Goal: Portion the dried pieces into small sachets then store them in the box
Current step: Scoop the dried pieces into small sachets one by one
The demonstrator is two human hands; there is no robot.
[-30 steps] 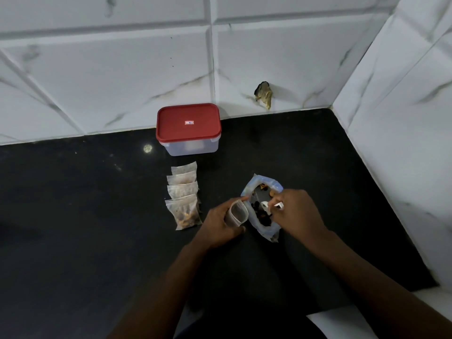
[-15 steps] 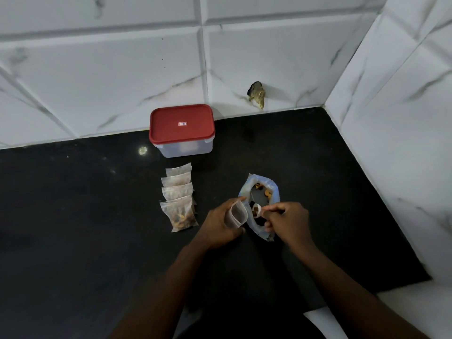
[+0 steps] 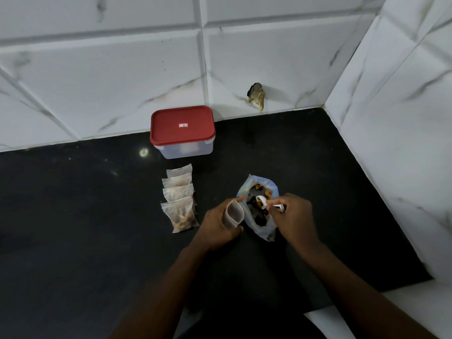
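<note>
While four filled sachets lie nearby, left hand grips one open sachet, right hand one spoon.

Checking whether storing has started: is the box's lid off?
No, the lid sits closed on the box, and the filled sachets lie on the counter outside it.

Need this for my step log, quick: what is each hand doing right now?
Left hand: holds an open sachet.
Right hand: pinches a white spoon, its bowl inside the big bag.
</note>
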